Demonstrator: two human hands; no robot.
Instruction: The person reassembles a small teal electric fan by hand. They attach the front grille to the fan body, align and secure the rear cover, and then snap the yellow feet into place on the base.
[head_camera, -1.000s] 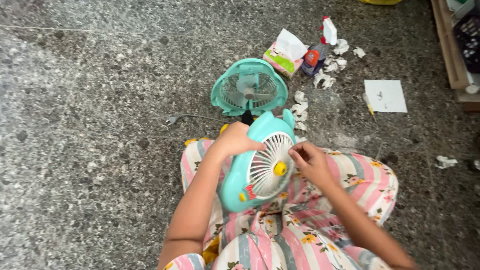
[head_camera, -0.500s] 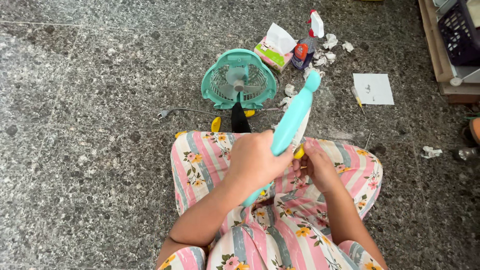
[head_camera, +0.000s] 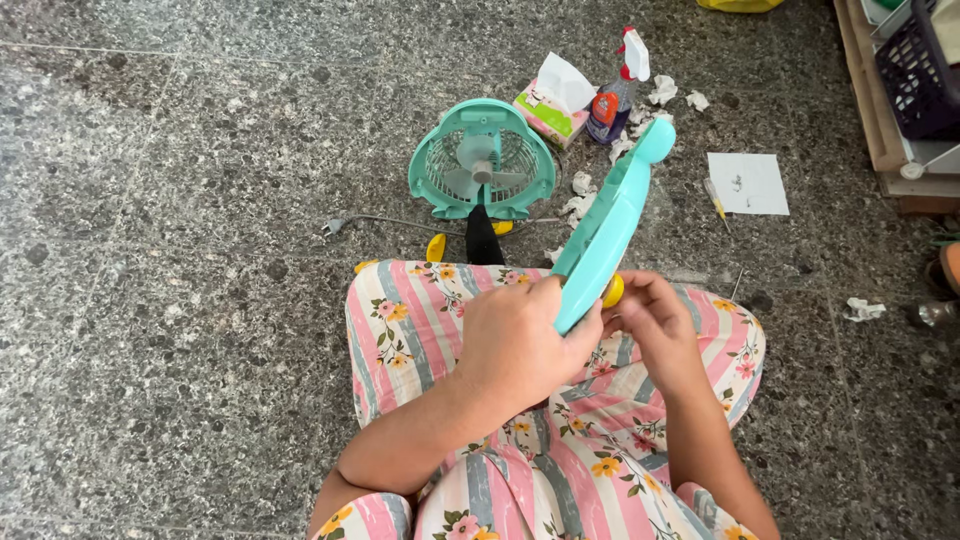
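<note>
Hands are working over a lap in striped floral trousers (head_camera: 560, 470), and we are looking straight down at them. Our left hand (head_camera: 520, 345) is gripping the lower part of a teal fan cover (head_camera: 610, 225), fingers wrapped tight around its edge, holding it edge-on so it is tilting up and away over the lap. Our right hand (head_camera: 655, 330) is resting just beside it, fingertips pinching a small yellow knob (head_camera: 612, 291) at the cover's centre; we cannot tell how firmly. Beyond the knees, a teal fan (head_camera: 482, 160) is standing on the speckled stone floor (head_camera: 170, 250), its cord (head_camera: 375, 222) trailing left. Behind it, a tissue box (head_camera: 553, 95) and a spray bottle (head_camera: 615, 90) are sitting side by side among crumpled tissues (head_camera: 580, 200). A white paper (head_camera: 747, 183) is lying well to the right.
</note>
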